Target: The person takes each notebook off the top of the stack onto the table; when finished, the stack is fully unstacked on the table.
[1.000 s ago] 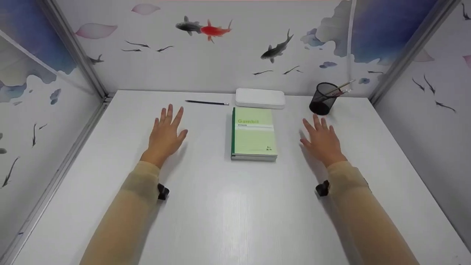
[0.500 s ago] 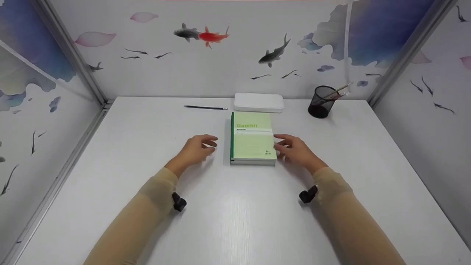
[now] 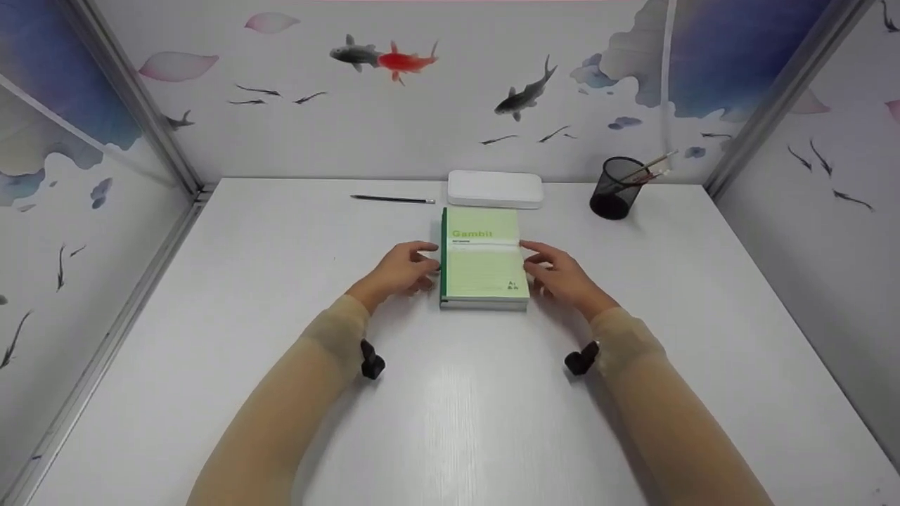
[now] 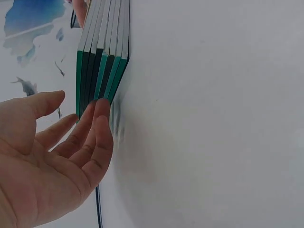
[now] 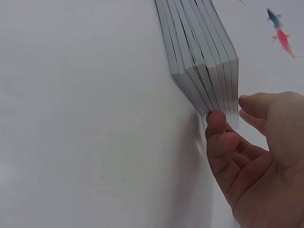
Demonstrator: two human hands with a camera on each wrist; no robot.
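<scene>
A stack of several notebooks (image 3: 485,267) with light green covers lies mid-table, the top one printed "Gambit". Its green spines (image 4: 97,76) face left and its white page edges (image 5: 209,85) face right. My left hand (image 3: 404,267) is at the spine side, its fingertips touching the lower spines in the left wrist view, thumb apart from them. On the opposite side, my right hand (image 3: 559,275) has its bent fingertips against the page edges, low down. Neither hand has its fingers wrapped round the stack.
Behind the stack lies a white case (image 3: 496,190). A dark pencil (image 3: 392,199) lies back left. At the back right stands a black mesh pen holder (image 3: 615,188) with pencils in it. Printed walls (image 3: 281,133) enclose the white table (image 3: 450,422).
Both hands have come inward from spread positions beside the stack to its two sides. The right reached it first; the left has since moved right to the spines. The stack stays put.
</scene>
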